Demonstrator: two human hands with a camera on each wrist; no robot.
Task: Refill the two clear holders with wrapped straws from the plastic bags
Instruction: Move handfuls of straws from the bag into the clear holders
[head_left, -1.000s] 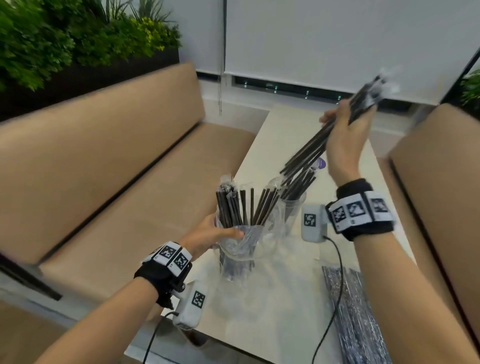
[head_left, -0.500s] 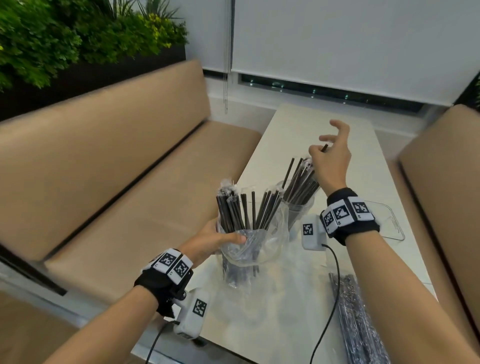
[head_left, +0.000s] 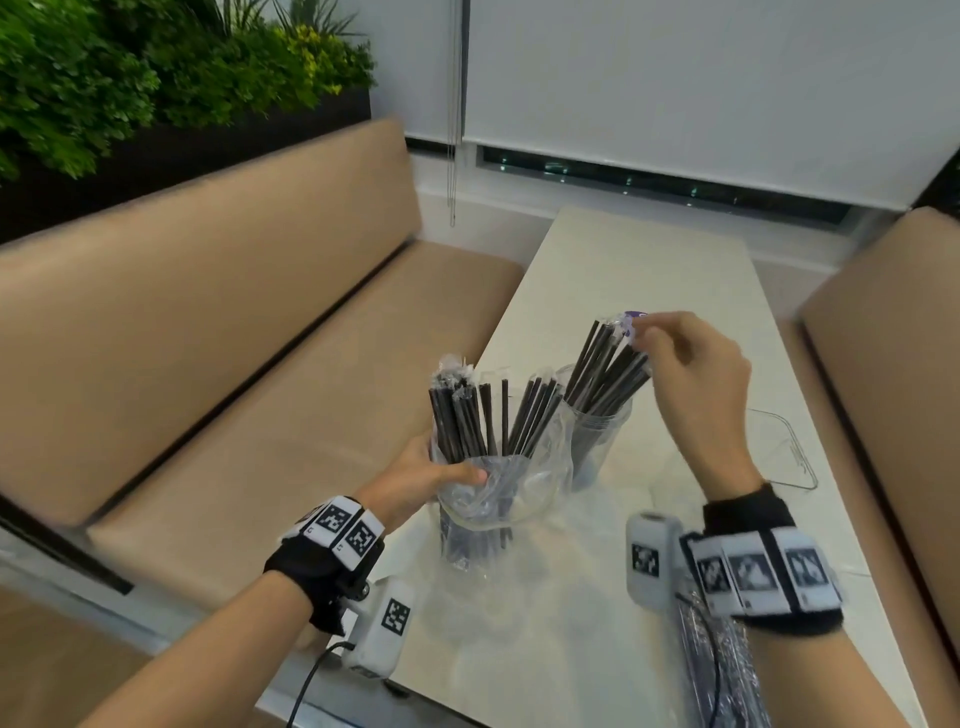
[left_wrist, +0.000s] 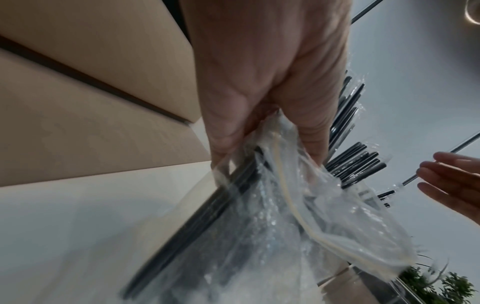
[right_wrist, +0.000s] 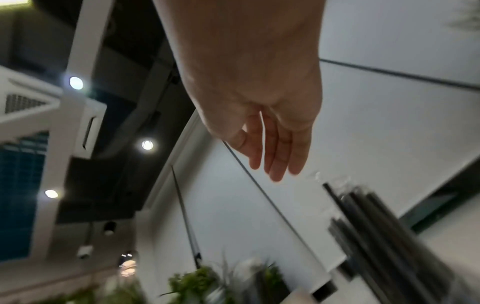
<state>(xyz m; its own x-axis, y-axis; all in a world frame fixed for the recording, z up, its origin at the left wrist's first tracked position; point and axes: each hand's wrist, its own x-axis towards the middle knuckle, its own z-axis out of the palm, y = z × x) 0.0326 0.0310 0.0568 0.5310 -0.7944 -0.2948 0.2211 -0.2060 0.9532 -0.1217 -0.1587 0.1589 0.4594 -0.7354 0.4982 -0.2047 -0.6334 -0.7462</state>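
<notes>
My left hand (head_left: 441, 470) (left_wrist: 262, 98) grips the open mouth of a clear plastic bag (head_left: 498, 488) (left_wrist: 298, 216), which stands upright on the white table (head_left: 623, 270). Black wrapped straws (head_left: 467, 415) fan out of the bag. Just behind it stands a clear holder (head_left: 597, 441) filled with leaning black straws (head_left: 605, 369) (right_wrist: 376, 226). My right hand (head_left: 685, 369) (right_wrist: 262, 131) hovers by the tops of those straws, its fingers relaxed and holding nothing. I cannot make out a second holder.
Another bag of straws (head_left: 727, 670) lies at the table's near right edge under my right wrist. A clear flat tray (head_left: 784, 452) sits at the right. Tan benches (head_left: 234, 364) flank the table, and plants (head_left: 130, 78) stand behind the left one.
My right hand lowered the bundle of straws it held high into the far holder and let go. It now hovers over their tops. The left hand has kept its grip on the bag.
</notes>
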